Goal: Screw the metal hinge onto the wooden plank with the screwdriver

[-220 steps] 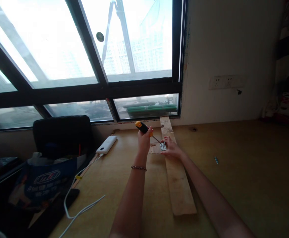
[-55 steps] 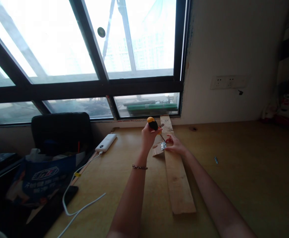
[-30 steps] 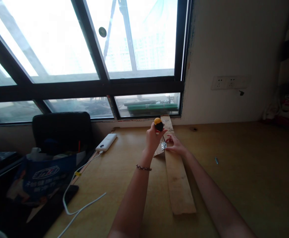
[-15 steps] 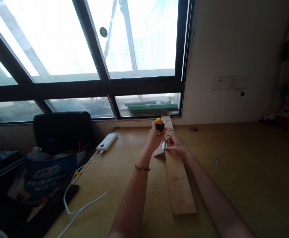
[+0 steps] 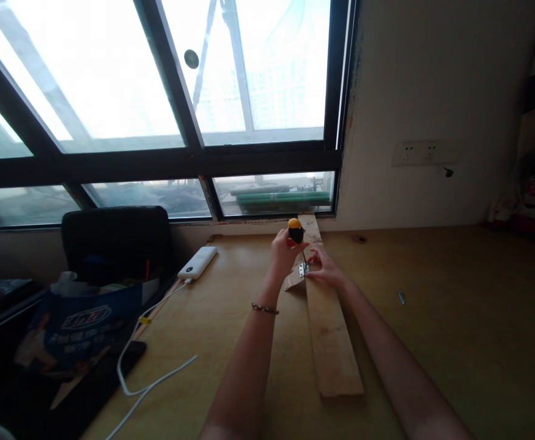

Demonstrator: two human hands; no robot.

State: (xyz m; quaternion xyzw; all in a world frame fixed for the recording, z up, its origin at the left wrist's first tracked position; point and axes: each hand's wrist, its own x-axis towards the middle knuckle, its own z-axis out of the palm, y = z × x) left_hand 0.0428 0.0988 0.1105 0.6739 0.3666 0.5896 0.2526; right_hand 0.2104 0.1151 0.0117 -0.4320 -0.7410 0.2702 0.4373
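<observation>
My left hand (image 5: 285,253), a braided bracelet on its wrist, is closed round the yellow-and-black handle of a screwdriver (image 5: 295,232). The screwdriver's shaft points down at a small silver hinge (image 5: 303,269) with holes in it. The hinge lies at the left edge of a long wooden board (image 5: 334,342), by a shorter wood piece (image 5: 295,280) that juts out to the left. My right hand (image 5: 326,269) rests on the board with thumb and fingers pinched at the hinge, close to the screwdriver's tip. Any screw under the tip is too small to make out.
A white power bank (image 5: 198,263) with a white cable (image 5: 148,388) lies at the table's left side. Small metal pieces (image 5: 402,297) lie on the table (image 5: 455,354) to the right. A black chair (image 5: 115,238) and a blue bag (image 5: 88,324) stand left of the table.
My left hand has shifted its fingers slightly round the screwdriver handle, its wrist turning a little. My right hand, the hinge and the board stay where they were.
</observation>
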